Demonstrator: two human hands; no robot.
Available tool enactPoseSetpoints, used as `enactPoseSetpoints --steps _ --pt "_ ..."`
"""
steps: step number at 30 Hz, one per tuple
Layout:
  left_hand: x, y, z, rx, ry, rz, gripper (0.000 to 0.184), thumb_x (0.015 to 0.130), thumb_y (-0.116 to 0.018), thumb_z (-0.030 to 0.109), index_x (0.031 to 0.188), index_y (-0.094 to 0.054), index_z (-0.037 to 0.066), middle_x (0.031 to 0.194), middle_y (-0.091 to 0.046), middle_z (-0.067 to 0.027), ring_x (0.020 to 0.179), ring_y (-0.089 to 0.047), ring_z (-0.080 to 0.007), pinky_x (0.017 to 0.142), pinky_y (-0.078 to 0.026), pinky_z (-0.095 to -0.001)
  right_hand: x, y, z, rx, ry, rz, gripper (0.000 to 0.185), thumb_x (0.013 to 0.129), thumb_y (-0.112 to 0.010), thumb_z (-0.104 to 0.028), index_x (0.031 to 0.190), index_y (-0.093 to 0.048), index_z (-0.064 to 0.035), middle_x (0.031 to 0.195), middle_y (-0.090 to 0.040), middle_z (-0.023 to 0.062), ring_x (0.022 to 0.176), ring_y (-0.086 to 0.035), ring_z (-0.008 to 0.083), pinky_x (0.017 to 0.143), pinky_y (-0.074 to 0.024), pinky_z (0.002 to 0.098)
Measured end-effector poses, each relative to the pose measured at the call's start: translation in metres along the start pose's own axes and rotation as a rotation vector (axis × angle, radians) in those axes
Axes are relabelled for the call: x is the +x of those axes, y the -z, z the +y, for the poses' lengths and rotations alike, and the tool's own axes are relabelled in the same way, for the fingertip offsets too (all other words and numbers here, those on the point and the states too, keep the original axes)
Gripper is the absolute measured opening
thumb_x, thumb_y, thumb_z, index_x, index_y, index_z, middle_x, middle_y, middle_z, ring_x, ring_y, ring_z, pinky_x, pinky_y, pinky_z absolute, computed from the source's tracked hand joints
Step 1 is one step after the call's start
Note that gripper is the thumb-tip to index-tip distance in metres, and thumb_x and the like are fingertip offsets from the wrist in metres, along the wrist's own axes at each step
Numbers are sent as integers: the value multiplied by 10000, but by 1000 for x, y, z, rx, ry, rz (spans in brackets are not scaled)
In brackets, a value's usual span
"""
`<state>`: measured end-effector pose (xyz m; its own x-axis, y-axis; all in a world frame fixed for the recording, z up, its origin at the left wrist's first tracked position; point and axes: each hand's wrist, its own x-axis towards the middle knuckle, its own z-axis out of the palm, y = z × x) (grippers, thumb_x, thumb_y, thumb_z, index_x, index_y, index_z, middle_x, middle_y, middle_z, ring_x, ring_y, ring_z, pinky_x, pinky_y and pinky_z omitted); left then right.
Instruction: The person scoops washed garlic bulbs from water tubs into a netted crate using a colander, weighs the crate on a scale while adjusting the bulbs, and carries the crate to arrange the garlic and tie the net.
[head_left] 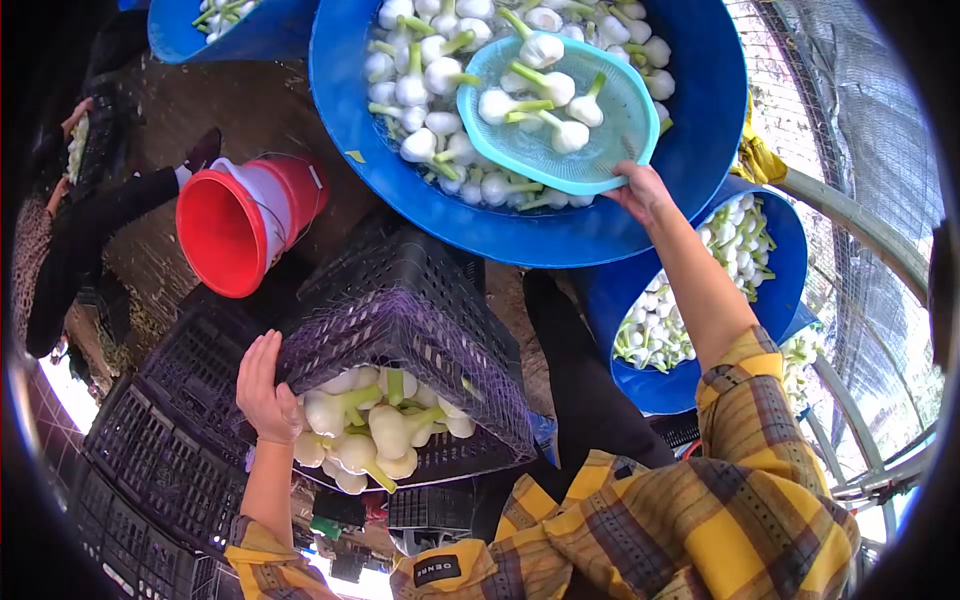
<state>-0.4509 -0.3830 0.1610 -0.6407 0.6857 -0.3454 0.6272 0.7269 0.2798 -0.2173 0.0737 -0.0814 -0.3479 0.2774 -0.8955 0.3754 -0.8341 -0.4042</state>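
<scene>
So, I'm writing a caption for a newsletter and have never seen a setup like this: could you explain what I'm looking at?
There is no machine here: one camera on a person's head looks forward and down at their own bare hands, with everything bent by the wide lens.

The right hand grips the rim of a teal mesh basket with a few white, green-stemmed bulbs in it. Beneath the basket, a big blue tub holds many more.

The left hand, fingers stretched out, is at the edge of a black crate of similar bulbs; I can't tell how firmly it presses.

To the left is a red bucket. Another person shows partly at the far left.
</scene>
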Motion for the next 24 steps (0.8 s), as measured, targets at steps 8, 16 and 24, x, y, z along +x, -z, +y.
enactPoseSetpoints --steps 8,16,24 --pt "-4 -1 -7 14 -21 109 490 892 -394 367 1183 -591 25 1165 -610 -148 1106 -556 -337 971 -416 -402 -52 4 -23 -59 135 82 466 792 -494 -14 1239 -389 65 1119 -547 185 954 -614 311 805 -554 435" --pt "-11 -2 -5 163 9 242 518 893 -474 327 1345 -433 77 1317 -501 -139 1249 -436 -302 1067 -268 -460 -157 31 -73 -168 268 57 522 814 -460 29 1321 -336 15 1182 -536 195 1051 -578 296 823 -529 410" --pt "-149 -44 -8 -2 283 527 607 906 -486 367 1404 -325 60 1422 -378 -163 1364 -279 -321 1087 -144 -566 -356 -16 -56 -311 594 -111 422 829 -497 4 1241 -430 61 1072 -586 158 878 -623 222 751 -552 365"
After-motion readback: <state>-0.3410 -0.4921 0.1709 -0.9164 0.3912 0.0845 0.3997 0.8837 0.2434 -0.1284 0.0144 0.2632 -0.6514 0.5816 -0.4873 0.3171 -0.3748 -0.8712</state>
